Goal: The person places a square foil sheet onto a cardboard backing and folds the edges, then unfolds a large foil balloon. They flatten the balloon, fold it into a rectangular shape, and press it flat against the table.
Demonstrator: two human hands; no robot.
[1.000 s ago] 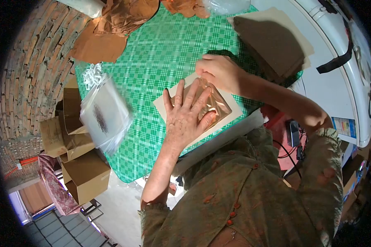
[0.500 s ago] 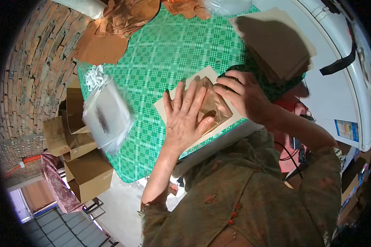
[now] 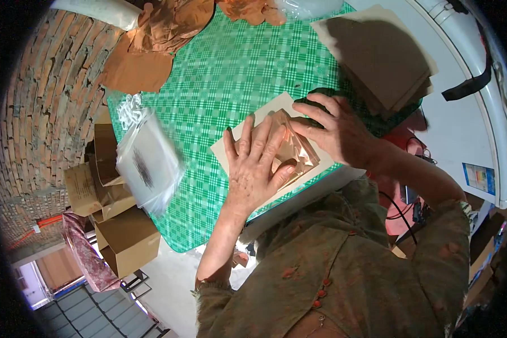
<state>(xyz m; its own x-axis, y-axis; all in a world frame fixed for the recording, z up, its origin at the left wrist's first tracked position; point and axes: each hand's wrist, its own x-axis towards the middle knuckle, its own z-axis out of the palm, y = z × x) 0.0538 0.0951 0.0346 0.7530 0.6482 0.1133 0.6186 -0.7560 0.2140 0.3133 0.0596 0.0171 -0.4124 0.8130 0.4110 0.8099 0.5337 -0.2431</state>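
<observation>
My left hand (image 3: pixel 252 169) lies flat with its fingers spread, pressing on a shiny copper-coloured foil sheet (image 3: pixel 298 147). Under the foil is a beige square card (image 3: pixel 224 147) on the table in front of me. At the card's right side, my right hand (image 3: pixel 339 128) has its fingers apart and bent, the fingertips at the foil's edge. Its thumb is hidden, and I see nothing gripped in it. The foil is creased and catches the light between the two hands.
A green checked cloth (image 3: pixel 208 67) covers the table. Stacked brown-beige sheets (image 3: pixel 386 62) lie at the far right, clear plastic bags (image 3: pixel 149 160) at the left. Copper foil pieces (image 3: pixel 138 70) lie at the back left. Open cardboard boxes (image 3: pixel 127 242) stand left of the table.
The foil between my hands is more creased and brighter, with its lower right part raised. Both hands stay in nearly the same place; the view has shifted slightly.
</observation>
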